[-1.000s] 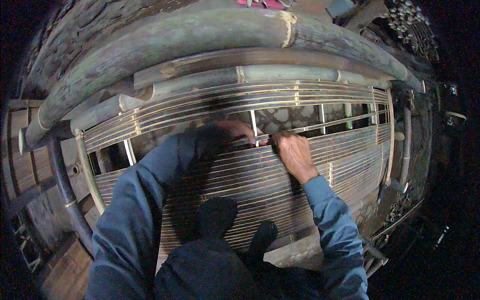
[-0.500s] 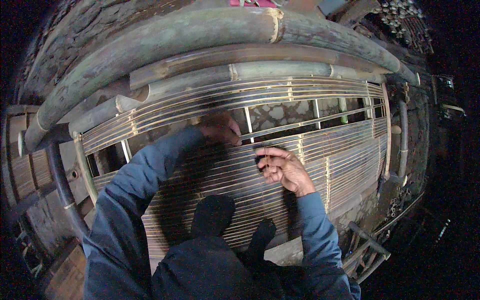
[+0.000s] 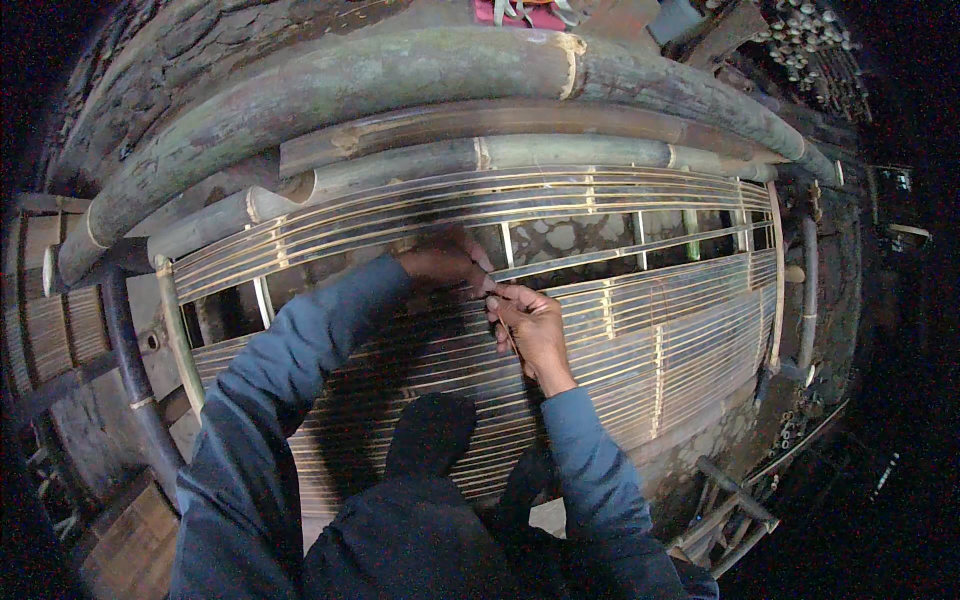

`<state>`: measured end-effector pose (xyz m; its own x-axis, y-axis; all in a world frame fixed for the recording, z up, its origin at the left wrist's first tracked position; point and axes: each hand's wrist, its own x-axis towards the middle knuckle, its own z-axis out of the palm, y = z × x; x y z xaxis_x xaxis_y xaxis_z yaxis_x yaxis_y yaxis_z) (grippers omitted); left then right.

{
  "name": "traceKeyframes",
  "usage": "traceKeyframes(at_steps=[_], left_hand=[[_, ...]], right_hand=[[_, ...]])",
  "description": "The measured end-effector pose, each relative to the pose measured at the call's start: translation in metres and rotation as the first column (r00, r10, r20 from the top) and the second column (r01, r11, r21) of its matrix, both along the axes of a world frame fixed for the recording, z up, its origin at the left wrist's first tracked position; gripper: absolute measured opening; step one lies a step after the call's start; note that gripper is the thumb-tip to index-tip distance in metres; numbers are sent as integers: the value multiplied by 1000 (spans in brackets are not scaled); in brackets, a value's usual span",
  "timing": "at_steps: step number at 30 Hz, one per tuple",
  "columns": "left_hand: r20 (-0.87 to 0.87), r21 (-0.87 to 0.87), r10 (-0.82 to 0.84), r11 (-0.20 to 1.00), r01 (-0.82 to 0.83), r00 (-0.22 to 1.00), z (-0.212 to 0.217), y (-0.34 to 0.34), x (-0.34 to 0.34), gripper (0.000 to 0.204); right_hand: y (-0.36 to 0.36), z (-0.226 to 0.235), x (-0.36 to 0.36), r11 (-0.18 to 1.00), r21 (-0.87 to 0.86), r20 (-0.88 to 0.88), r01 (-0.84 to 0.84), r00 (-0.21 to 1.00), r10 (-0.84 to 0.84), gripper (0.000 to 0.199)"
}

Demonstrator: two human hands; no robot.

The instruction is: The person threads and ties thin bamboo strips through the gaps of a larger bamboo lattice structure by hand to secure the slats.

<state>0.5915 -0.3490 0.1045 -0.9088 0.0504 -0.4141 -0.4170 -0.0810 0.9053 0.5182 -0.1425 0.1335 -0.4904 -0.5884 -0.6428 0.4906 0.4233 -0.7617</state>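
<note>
Below me lies a panel of long thin bamboo slats (image 3: 690,320), set in rows over pale crosspieces. A single slat (image 3: 575,261) crosses the gap in its upper part. My left hand (image 3: 450,262), in deep shadow, has its fingertips pinched at this slat; part of its grip is hidden. Close against those fingertips is my right hand (image 3: 533,328), its thumb and fingers closed on a thin brown cord (image 3: 511,338). The cord runs down across the right fingers. My two feet, in dark coverings, rest on the panel.
Thick bamboo poles (image 3: 400,75) run along the far side. A dark upright pole (image 3: 135,370) stands at the left, with wooden boards (image 3: 130,545) lower down. Far right are stacked poles (image 3: 815,60); a bamboo frame (image 3: 735,490) sits at lower right. A pink item (image 3: 530,14) lies beyond the poles.
My right hand has moved left and up until its fingertips meet my left hand's. Its fingers have drawn together around the cord. The left hand stays at the same slat.
</note>
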Motion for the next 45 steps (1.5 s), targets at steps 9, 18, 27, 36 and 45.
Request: traceKeyframes(at_steps=[9,18,27,36,45], left_hand=[[-86,230,7,973,13,996,-25,3,8,28],[-13,-16,40,999,-40,999,-31,17,1,44],[-492,-554,145,708,-437,858,4,62,-10,39],[-470,-569,-104,795,-211,876,18,175,-25,28],[-337,-449,85,861,-240,937,43,200,-20,32]], right_hand=[[16,30,-20,951,74,-772,-300,587,245,4],[141,138,-123,926,295,-525,-238,769,365,3],[324,251,-145,765,-177,-126,619,756,-642,13],[394,205,-107,517,-299,-37,802,532,-846,16],[454,176,-97,643,-72,-158,763,627,-763,21]])
